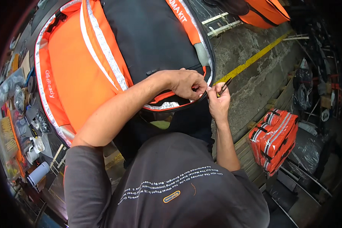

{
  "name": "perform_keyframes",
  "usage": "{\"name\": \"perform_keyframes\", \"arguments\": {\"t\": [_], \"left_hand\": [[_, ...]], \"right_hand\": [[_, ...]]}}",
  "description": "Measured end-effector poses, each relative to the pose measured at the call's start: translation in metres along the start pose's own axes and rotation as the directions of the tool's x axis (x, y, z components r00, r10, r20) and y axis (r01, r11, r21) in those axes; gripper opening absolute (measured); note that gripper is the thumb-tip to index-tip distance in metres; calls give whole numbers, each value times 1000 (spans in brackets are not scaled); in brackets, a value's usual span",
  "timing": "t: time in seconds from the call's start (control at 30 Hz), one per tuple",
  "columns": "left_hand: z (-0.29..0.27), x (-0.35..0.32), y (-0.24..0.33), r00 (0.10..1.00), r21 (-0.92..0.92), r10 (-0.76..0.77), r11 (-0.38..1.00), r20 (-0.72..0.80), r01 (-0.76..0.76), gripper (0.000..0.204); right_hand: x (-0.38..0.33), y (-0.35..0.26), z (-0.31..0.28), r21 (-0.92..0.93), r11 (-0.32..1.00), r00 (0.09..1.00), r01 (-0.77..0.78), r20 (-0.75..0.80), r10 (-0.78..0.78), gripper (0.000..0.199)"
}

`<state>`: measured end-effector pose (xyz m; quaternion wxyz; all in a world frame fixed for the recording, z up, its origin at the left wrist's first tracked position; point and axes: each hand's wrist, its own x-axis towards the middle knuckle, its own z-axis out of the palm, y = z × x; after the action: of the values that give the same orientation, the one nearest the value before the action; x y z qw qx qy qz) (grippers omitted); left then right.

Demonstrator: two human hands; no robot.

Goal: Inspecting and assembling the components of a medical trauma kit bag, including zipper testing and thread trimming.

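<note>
The person is wearing a dark shirt and is leaning over a big orange bag lying flat on the bench.

The left hand is pinching something small at the near edge of the bag. It is closed tight on that spot, maybe on a thread or the zipper edge, but it is too small to tell which. The right hand is just beside it, almost touching, and is gripping a thin dark tool. The tool is pointing up and to the right, away from the person, and its long side is running that same slanted way.

The bag is stretching from the near edge, by the hands, up toward the far edge of the bench. It has grey shiny stripes and a black panel. I think the work on this edge is partly done, because the hands are busy near the right end of the rim, and some rim is left.

Further off, small bits and a white cup are lying on the left. A stack of smaller orange bags is sitting on the right. A yellow line is running across the floor, and another orange bag is waiting at the top.
</note>
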<state>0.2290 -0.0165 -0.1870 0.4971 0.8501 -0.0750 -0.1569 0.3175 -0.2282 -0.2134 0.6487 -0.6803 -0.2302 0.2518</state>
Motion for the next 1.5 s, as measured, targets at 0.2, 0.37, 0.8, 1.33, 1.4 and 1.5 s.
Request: {"name": "perform_keyframes", "arguments": {"t": [0.2, 0.37, 0.8, 1.33, 1.4, 1.5], "left_hand": [[11, -5, -10, 919, -50, 273, 953, -283, -299, 17], [21, -13, 2, 830, 77, 205, 978, -519, -193, 16], [24, -12, -3, 863, -415, -14, 881, -506, -229, 7], [-28, -4, 11, 988, -45, 149, 987, -49, -152, 23], [-20, -8, 2, 945, 3, 263, 964, -195, -268, 21], [-8, -17, -5, 872, 140, 357, 934, -335, -329, 18]], "right_hand": [[1, -10, 5, 46, 999, 1000, -21, -17, 22, 35], [7, -15, 11, 100, 991, 994, -91, -48, 96, 33], [9, -29, 14, 26, 995, 990, -100, -92, 102, 33], [10, -28, 15, 35, 991, 987, -132, -85, 135, 30], [13, -27, 15, 25, 992, 987, -125, -100, 127, 30], [16, -32, 16, -15, 990, 985, -141, -102, 139, 31]]}}
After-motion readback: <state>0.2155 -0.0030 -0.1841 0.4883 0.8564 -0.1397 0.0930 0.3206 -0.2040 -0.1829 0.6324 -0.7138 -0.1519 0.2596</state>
